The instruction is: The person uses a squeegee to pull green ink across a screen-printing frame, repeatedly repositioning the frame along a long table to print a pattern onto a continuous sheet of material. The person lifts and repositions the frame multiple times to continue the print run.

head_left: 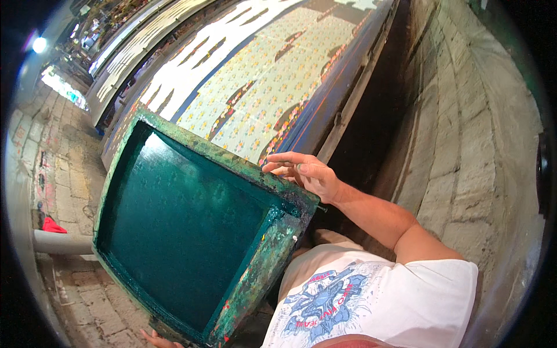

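A large screen-printing frame (277, 255) with paint-smeared green edges and a dark teal, glossy mesh is tilted in front of me. My right hand (310, 176) grips its far right corner, with fingers bent over the edge. At the lower edge of the view, the fingertips of my left hand (161, 340) show against the frame's near side; the rest of that hand is hidden. Beyond the frame, a long printing table carries cloth (261, 87) patterned with small flowers and dark, petal-like shapes.
A rail (354, 98) runs along the table's right side, beside a dark gap. To the right is a paved walkway (447, 145). On the left, a grey pipe (64, 242) has a red cloth (53, 225) near it. More long tables (139, 43) stand farther left.
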Tool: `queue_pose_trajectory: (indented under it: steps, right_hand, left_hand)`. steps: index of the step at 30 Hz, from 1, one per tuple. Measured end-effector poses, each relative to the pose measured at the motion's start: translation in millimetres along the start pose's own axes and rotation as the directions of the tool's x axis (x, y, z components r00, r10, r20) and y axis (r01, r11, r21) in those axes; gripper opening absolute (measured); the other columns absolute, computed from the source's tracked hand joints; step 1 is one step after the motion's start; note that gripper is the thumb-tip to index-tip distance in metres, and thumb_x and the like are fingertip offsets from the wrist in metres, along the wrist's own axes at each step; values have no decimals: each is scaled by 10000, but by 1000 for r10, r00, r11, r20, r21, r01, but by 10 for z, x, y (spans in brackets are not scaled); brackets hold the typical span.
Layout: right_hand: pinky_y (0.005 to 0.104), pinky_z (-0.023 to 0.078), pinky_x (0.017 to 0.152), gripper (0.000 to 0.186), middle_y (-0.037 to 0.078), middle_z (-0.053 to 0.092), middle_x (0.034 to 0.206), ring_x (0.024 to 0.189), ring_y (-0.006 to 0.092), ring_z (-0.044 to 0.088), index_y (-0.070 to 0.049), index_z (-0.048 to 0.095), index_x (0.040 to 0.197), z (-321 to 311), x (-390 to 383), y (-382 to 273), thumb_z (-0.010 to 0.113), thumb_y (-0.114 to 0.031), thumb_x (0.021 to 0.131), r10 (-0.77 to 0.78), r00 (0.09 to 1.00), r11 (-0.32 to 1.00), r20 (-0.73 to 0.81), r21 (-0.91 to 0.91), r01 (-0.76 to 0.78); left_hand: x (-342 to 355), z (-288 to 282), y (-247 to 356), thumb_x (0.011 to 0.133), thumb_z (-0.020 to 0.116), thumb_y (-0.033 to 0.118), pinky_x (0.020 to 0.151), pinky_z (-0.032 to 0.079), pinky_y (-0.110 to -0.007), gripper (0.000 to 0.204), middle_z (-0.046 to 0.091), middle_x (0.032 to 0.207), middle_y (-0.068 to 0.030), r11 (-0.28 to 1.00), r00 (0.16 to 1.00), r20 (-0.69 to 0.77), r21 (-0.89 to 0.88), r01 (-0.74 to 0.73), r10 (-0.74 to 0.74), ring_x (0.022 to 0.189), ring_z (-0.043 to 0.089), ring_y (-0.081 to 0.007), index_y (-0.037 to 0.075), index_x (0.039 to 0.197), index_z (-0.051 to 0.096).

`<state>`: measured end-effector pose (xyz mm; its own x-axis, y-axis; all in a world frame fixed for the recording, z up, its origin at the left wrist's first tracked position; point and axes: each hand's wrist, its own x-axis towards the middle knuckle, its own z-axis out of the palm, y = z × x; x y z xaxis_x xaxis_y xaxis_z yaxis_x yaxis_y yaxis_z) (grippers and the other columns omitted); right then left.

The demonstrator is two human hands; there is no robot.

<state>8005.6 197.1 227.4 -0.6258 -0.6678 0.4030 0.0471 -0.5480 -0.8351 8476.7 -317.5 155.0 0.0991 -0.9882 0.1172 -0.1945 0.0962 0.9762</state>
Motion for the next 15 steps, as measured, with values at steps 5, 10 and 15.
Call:
queue_pose_trajectory:
  steps: [5, 10, 15]
  right_hand:
    - [315, 460, 1129, 787, 169, 669, 1493, 1327, 169, 649, 35, 497, 1624, -305, 77, -373, 632, -425, 1000, -57, 998, 998, 5, 16, 57]
    - [306, 458, 1136, 798, 155, 670, 1489, 1308, 157, 658, 27, 508, 1615, -731, 219, -682, 658, -453, 996, -33, 999, 999, -21, -2, 33]
    - [350, 502, 1135, 805, 184, 661, 1486, 1329, 206, 656, 36, 510, 1608, -1470, 373, -1041, 672, -472, 1004, -47, 999, 996, 7, 74, 46]
  left_hand:
    - [-327, 452, 16, 1089, 404, 608, 1256, 319, -609, 823, 448, 1631, -242, 999, 999, 46, -33, 30, -29, 1495, 447, -408, 188, 1781, 257]
    - [-606, 827, 409, 1088, 414, 588, 1245, 332, -606, 817, 457, 1618, -242, 998, 997, 72, -58, 15, -11, 1475, 466, -405, 184, 1781, 257]
    - [-1152, 1271, 778, 1087, 424, 567, 1234, 345, -604, 812, 467, 1605, -242, 997, 998, 57, -78, 0, 4, 1456, 484, -401, 179, 1781, 258]
